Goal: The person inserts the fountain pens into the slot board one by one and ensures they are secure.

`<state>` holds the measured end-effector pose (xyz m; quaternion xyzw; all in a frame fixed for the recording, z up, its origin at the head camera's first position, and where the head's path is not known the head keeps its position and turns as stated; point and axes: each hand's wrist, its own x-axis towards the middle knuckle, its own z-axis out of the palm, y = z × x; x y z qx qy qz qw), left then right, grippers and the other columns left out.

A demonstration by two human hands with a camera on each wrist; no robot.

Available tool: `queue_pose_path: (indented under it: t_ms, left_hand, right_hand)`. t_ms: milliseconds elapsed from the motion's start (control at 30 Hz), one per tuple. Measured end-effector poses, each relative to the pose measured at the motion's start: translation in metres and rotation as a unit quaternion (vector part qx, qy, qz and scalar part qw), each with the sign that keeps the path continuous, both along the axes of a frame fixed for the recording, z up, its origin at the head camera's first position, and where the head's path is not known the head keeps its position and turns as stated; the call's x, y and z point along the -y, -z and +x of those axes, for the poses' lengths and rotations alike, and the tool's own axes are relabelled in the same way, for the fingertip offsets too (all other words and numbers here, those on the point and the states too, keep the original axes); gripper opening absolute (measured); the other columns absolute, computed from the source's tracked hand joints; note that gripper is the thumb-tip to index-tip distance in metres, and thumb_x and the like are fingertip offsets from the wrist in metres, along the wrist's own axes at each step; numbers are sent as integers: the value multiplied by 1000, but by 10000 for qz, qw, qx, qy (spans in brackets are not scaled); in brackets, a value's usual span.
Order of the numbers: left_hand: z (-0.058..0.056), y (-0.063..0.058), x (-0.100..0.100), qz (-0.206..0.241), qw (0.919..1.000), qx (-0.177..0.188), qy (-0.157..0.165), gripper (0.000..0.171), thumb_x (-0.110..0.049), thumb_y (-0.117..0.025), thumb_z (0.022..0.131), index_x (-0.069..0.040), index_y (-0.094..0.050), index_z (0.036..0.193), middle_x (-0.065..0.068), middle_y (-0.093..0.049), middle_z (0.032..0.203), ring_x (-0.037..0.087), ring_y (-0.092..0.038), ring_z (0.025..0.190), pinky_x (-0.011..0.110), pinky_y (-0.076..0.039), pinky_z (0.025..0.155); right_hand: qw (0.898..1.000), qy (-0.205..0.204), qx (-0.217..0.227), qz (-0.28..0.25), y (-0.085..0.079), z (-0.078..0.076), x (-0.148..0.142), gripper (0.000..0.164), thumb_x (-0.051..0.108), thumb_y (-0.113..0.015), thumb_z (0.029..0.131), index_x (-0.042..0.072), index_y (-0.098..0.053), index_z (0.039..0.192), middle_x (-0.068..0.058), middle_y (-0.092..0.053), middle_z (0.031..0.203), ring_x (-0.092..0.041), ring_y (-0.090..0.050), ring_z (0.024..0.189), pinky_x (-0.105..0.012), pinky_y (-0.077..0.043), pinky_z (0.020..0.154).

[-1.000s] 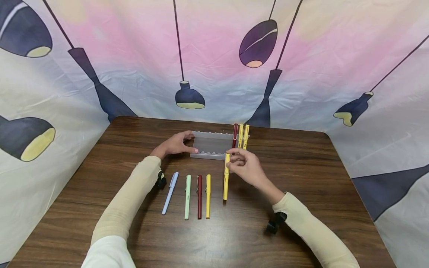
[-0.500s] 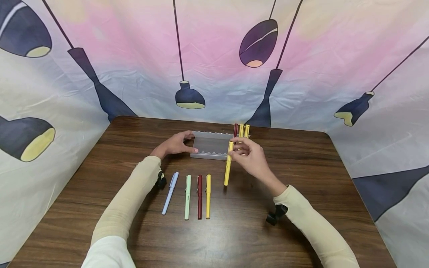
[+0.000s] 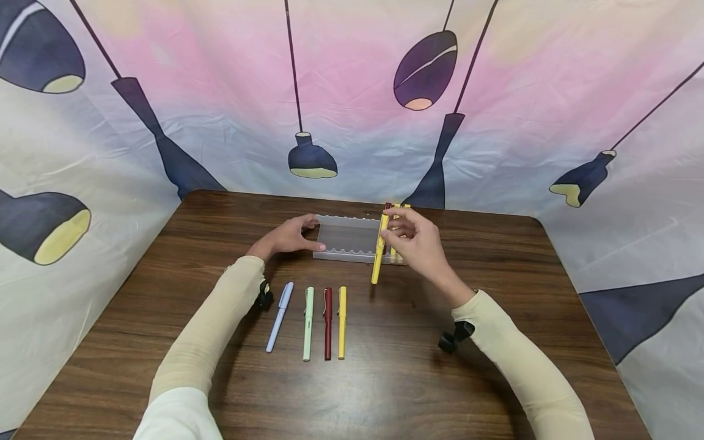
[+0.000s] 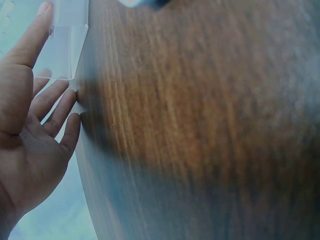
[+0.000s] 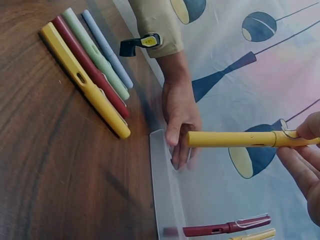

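One light blue pen [image 3: 280, 317] lies slanted on the desk [image 3: 429, 397] at the left of a loose row, followed by a green pen [image 3: 308, 324], a loose dark red pen [image 3: 327, 324] and a loose yellow pen [image 3: 342, 322]. Beyond them the left hand [image 3: 287, 236] is at the left end of a clear notched tray [image 3: 346, 256], fingers relaxed and spread, thumb at the near corner, apparently steadying it. Further right, the right hand [image 3: 420, 241] pinches the held yellow pen [image 3: 378, 255] between thumb and fingers, tilted and in the air. Towards the tray's right end sit a racked dark red pen [image 5: 205, 230] and two racked yellow pens [image 5: 257, 234], partly hidden by that hand in the head view. The step in hand looks like bringing the pinched pen to a place just left of the racked dark red one. The next move seems to call for levelling it, lining it up with facing notches, and lowering it without nudging its neighbour.
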<state>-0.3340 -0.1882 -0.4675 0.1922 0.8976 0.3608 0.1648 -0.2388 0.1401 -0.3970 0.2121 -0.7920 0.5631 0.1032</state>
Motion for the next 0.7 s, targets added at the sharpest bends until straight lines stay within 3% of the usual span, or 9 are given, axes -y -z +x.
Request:
queue_pose_path:
  t_ms: [233, 467, 700]
  left_hand:
    - [-1, 1, 0, 21, 10000, 2, 3, 92, -35, -83, 89, -2, -32, 158, 19, -42, 158, 36, -38, 147, 53, -33, 119]
    - [-3, 3, 0, 17, 10000, -21, 13, 93, -36, -83, 88, -2, -32, 158, 19, -42, 158, 36, -38, 147, 53, -33, 119]
    - [-2, 2, 0, 50, 10000, -19, -17, 94, -37, -84, 87, -2, -33, 158, 19, -42, 158, 35, -38, 147, 53, -33, 119]
  right_hand:
    - [9997, 112, -135, 197, -2, -8, -2, 38, 13, -77, 94, 11, -68, 130, -15, -76, 108, -27, -75, 92, -25, -57, 70]
    - [9988, 264, -256, 331, -3, -18, -4, 35, 15, -76, 95, 12, -69, 129, -14, -76, 109, -28, -75, 95, -45, -60, 80]
    - [9988, 316, -269, 272, -1, -28, -4, 35, 19, -75, 96, 17, -69, 130, -10, -77, 108, -23, -75, 92, -35, -60, 77]
